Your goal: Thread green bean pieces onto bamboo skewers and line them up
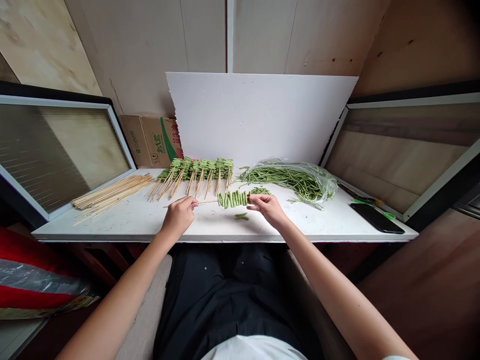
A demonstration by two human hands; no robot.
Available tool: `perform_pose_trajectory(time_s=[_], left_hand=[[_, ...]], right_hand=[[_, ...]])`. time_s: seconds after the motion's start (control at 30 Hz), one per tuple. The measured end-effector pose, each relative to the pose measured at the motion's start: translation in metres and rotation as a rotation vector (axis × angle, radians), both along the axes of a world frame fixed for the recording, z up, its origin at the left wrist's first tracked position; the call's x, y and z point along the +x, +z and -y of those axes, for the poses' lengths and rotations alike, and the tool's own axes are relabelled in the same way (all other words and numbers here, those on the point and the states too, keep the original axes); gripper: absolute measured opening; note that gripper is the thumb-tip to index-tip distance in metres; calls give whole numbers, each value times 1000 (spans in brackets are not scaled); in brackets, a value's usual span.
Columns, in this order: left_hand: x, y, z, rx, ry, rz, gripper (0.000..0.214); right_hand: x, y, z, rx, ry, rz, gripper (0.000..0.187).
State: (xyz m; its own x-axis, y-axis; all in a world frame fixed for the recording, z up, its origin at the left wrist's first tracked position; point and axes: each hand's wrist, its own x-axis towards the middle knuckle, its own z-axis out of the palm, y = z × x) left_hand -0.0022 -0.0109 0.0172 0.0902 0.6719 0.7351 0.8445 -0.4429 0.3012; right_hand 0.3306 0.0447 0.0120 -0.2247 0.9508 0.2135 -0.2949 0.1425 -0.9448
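Note:
My left hand (179, 216) is closed around a thin wooden skewer (207, 202), held level above the front of the table. Short green bean pieces (232, 199) are threaded side by side near its right end. There, my right hand (267, 208) pinches the end of the row; a small hint of red shows by the fingertips, which hide the skewer's tip. Loose cut bean pieces (242, 216) lie on the white tabletop below. Another small pile of cut beans (260, 190) sits just behind my right hand.
Filled bean skewers (202, 170) are stacked at the back left, beside a bundle of bare skewers (112, 192). A clear plastic bag of long green beans (288, 179) lies at the back right. A black phone (377, 218) rests near the right edge. Behind stand a cardboard box (152, 142) and a white board (262, 115).

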Motion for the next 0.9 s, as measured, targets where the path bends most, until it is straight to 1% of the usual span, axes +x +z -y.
perform_pose_trajectory(time_s=[0.1,0.17,0.3,0.4,0.57,0.77,0.9], left_hand=[[1,3,1,15,0,44,25],[1,3,0,24,-2,70,25],[2,-1,-2,29,-9,69,25],[2,-3,-2,29,-4,48,25],[1,0,0,36,-2,9,28],[-2,4,2,54,-12,-8,26],[-3,3,1,29,-24,-9,27]], right_hand=[[-2,3,2,-42,17,-44,38],[-4,4,3,-60,-3,-60,38],[-8,2,2,-41,-81,-46,39],[-10,-1,1,-21,-109,-35,41],[-12,-4,1,-15,-99,-41,38],[-15,-6,4,-18,-83,-33,37],[-17,-7,6,-30,-80,-54,36]])
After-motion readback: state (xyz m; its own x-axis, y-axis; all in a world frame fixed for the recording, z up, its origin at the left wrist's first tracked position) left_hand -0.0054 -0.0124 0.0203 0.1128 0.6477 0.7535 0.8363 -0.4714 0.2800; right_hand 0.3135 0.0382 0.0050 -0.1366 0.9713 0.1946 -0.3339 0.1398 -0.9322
